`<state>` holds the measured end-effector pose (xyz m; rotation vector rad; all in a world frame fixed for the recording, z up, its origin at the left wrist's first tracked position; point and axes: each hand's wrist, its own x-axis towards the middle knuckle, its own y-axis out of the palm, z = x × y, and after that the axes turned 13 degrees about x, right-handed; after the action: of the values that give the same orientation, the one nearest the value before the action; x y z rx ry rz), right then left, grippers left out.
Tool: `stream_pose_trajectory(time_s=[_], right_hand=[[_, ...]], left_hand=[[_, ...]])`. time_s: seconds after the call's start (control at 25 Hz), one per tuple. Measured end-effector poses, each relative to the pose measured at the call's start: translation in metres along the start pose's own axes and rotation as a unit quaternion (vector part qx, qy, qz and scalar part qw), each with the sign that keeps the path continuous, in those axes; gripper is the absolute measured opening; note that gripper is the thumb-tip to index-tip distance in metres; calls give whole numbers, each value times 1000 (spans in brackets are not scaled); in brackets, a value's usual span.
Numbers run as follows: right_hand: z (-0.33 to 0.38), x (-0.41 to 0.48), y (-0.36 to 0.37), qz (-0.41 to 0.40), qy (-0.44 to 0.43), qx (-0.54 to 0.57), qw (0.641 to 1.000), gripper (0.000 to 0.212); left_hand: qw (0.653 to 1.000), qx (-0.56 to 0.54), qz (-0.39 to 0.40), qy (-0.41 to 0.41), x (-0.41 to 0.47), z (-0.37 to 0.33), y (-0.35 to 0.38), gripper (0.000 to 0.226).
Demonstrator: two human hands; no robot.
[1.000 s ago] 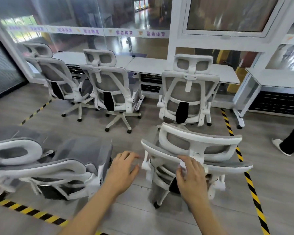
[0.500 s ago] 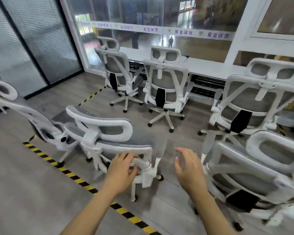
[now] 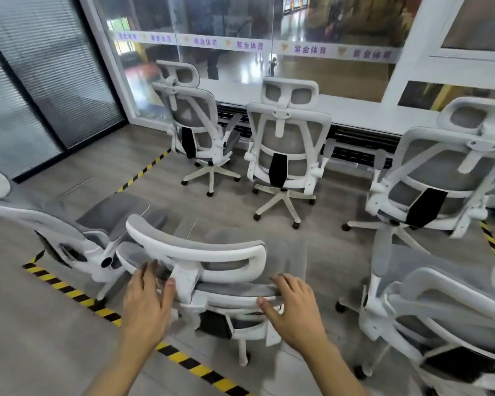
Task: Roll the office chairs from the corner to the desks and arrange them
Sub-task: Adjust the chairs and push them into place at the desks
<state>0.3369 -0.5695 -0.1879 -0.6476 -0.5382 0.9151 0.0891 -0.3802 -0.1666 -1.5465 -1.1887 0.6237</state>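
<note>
The nearest office chair [image 3: 195,252] has a white frame and grey mesh, and its back faces me at bottom centre. My left hand [image 3: 147,304] holds the top edge of its backrest left of the headrest post, thumb against the post. My right hand [image 3: 293,308] grips the same edge on the right, fingers over it and thumb under. Another such chair [image 3: 69,224] stands close on the left and one [image 3: 440,298] close on the right. Three chairs [image 3: 196,118] [image 3: 286,132] [image 3: 446,167] face the white desk [image 3: 355,110] along the glass wall.
Yellow-black floor tape [image 3: 69,292] runs under the near chairs, and another strip [image 3: 143,172] leads toward the wall. A dark blinded glass partition [image 3: 40,81] closes the left side. Open grey floor [image 3: 226,207] lies between the near chairs and those at the desk.
The view has swung left from the right-hand chair to this one. Both hands left that chair, crossed over and took hold of this chair's backrest top.
</note>
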Motion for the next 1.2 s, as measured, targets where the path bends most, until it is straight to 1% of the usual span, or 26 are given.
stream_pose_trajectory(time_s=[0.04,0.12,0.2,0.24,0.36,0.48,0.56,0.72,0.84,0.96,1.08,1.2], right_hand=[[-2,6,9,-2,1,-1,1000,49],[-6,11,23,-30,-14,10,999,42],[-12,22,27,-74,-27,21,997,34],[-15,31,28,-89,-17,25,996,32],[-21,46,34,-91,3,23,996,31],[-25,72,39,-108,16,15,994,31],[-21,95,44,-120,51,2,991,30],[-5,144,66,-179,121,-40,976,34],[4,174,84,-207,167,-39,963,38],[0,189,84,-211,178,-33,961,39],[-5,197,74,-201,188,-32,961,40],[-11,199,65,-198,189,-33,961,39]], left_hand=[[1000,-1,16,5,12,11,9,69],[999,-15,35,9,29,26,28,80],[998,-47,34,-8,44,19,38,85],[998,-60,35,-7,54,13,39,87],[995,-85,47,24,77,0,39,94],[994,-73,53,59,113,0,54,89],[992,-60,65,87,146,3,62,86],[987,-32,70,143,212,2,73,84],[981,-33,73,178,249,7,77,81],[974,-37,73,211,267,9,76,81],[972,-44,77,216,266,0,75,85],[971,-24,78,226,263,-11,77,88]])
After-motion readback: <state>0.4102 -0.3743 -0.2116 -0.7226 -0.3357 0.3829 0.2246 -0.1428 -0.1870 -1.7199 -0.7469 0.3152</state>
